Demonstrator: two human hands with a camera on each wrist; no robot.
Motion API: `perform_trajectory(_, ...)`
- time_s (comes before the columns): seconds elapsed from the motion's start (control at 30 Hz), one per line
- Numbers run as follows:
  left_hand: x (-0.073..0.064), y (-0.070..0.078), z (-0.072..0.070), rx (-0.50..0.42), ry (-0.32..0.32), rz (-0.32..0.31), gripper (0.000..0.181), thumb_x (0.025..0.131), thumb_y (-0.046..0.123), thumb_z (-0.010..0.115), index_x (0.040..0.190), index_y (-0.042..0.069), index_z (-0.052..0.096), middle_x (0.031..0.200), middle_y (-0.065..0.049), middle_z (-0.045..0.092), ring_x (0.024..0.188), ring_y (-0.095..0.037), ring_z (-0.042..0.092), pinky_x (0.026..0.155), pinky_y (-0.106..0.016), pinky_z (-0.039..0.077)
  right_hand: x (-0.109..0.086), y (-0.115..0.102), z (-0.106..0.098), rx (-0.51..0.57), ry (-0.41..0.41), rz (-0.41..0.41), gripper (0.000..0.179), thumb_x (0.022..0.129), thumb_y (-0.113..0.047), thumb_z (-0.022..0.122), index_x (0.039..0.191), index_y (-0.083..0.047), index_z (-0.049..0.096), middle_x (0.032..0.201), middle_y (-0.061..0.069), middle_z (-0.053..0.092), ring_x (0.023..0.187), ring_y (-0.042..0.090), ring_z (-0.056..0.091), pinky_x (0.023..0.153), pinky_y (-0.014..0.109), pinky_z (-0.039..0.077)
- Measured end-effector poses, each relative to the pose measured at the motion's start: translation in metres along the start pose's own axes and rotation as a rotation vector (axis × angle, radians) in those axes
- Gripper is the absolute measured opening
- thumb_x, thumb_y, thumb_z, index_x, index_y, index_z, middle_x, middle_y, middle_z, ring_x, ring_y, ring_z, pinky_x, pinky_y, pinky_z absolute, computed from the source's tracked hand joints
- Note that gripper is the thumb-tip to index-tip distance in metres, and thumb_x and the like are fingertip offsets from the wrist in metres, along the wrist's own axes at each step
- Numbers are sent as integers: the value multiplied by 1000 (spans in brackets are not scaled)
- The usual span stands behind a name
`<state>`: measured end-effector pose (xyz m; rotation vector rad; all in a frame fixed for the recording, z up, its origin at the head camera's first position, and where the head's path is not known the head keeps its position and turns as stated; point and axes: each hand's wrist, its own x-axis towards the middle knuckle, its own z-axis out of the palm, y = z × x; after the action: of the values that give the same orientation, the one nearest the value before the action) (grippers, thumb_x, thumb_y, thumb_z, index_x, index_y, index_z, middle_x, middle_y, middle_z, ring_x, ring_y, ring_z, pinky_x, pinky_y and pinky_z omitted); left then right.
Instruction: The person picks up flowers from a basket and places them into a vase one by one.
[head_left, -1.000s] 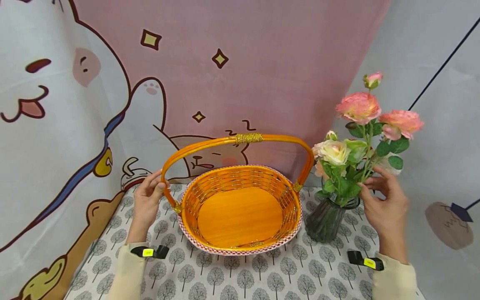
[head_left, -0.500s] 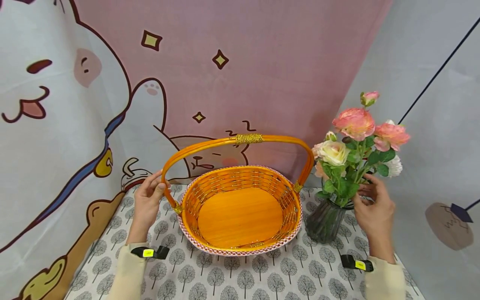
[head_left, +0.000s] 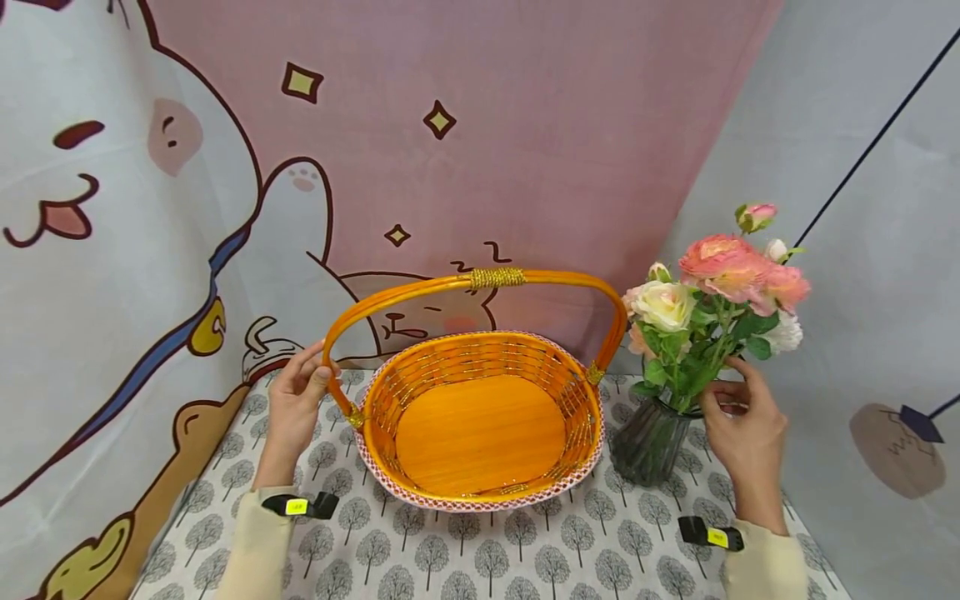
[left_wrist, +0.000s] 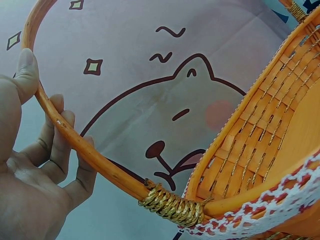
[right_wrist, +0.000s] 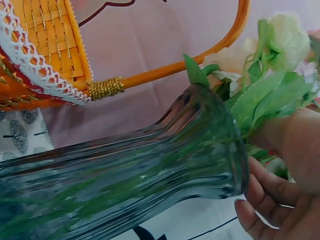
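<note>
In the head view, my left hand [head_left: 295, 408] holds the handle [head_left: 341, 333] of an orange woven basket [head_left: 480, 437] on its left side. The left wrist view shows the thumb [left_wrist: 27, 70] on one side of the handle and the fingers behind it. My right hand [head_left: 745, 433] is at the mouth of a ribbed grey glass vase [head_left: 651, 442], pinching a stem of pink artificial flowers [head_left: 726, 265]. In the right wrist view, the thumb lies against leaves [right_wrist: 272, 97] beside the rim [right_wrist: 240, 160]; the pinched stem is mostly hidden.
A cream rose [head_left: 663, 306] and a white flower [head_left: 785, 332] also stand in the vase, right beside the basket. Tree-patterned cloth [head_left: 491, 558] covers the table. Behind hangs a cartoon backdrop [head_left: 540, 125].
My right hand has come down and left toward the vase, and the pink flowers have sunk lower among the others. The left hand and basket have stayed put.
</note>
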<state>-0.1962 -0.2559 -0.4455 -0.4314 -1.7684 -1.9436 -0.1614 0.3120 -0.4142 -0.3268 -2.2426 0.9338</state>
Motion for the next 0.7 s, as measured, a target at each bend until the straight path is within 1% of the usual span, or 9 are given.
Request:
perform_trajectory(0.07, 0, 0, 0, -3, -1, -4, 40, 104, 4, 55, 143, 0, 57, 97, -2, 72, 91, -9, 69, 86, -22, 59, 0, -3, -2, 4, 36, 19, 41, 96, -17, 64, 138, -17, 64, 103, 15, 75, 74, -23, 48, 71, 2, 39)
perform_trajectory(0.13, -1, -1, 0, 5, 2, -7, 39, 104, 4, 55, 143, 0, 57, 97, -1, 72, 92, -10, 69, 87, -22, 59, 1, -6, -3, 13, 68, 48, 37, 97, -25, 66, 134, -18, 67, 103, 9, 75, 74, -22, 50, 71, 2, 40)
perform_trajectory(0.27, -1, 0, 0, 6, 11, -13, 39, 104, 3, 55, 143, 0, 57, 96, 1, 72, 92, -10, 69, 87, -22, 59, 2, -13, -6, 32, 96, 112, 40, 95, -42, 70, 131, -24, 67, 96, -16, 74, 71, -23, 53, 68, 1, 40)
perform_trajectory(0.3, -1, 0, -1, 2, 11, -14, 39, 104, 3, 55, 143, 0, 57, 97, 1, 72, 92, -10, 69, 87, -23, 60, 1, -14, -6, 34, 103, 111, 41, 94, -43, 71, 130, -24, 67, 95, -19, 73, 70, -23, 53, 68, 1, 41)
perform_trajectory(0.33, -1, 0, -1, 3, 11, -15, 39, 104, 4, 55, 143, 0, 57, 96, 1, 72, 92, -10, 69, 86, -23, 60, 1, -15, -6, 37, 111, 107, 41, 93, -43, 73, 129, -23, 68, 92, -20, 72, 70, -22, 53, 67, 1, 41)
perform_trajectory(0.4, 0, 0, -1, -4, 5, -13, 39, 104, 4, 55, 143, 0, 57, 96, 0, 72, 91, -9, 69, 85, -24, 60, 0, -18, -6, 34, 135, 83, 41, 91, -41, 76, 126, -20, 70, 89, -20, 70, 69, -22, 52, 65, 0, 40)
perform_trajectory(0.5, 0, 0, -1, -6, 4, -8, 39, 104, 5, 56, 142, -1, 57, 96, -1, 72, 90, -9, 69, 84, -23, 60, -1, -20, -4, 52, 168, 40, 37, 90, -35, 79, 121, -17, 74, 87, -19, 67, 72, -20, 53, 67, 0, 40)
perform_trajectory(0.63, -1, 1, -1, -3, 3, -5, 39, 104, 4, 55, 143, -1, 57, 96, -1, 72, 91, -8, 69, 84, -22, 60, -2, -23, -4, 106, 199, 30, 35, 89, -32, 80, 119, -16, 75, 86, -29, 62, 75, -15, 56, 69, 1, 41)
perform_trajectory(0.7, -1, 1, -1, 0, 4, -8, 39, 104, 4, 55, 143, -1, 57, 96, -1, 72, 91, -8, 69, 85, -22, 59, -3, -23, -7, 122, 206, 38, 34, 89, -31, 80, 118, -14, 75, 85, -31, 61, 76, -13, 57, 69, 2, 41)
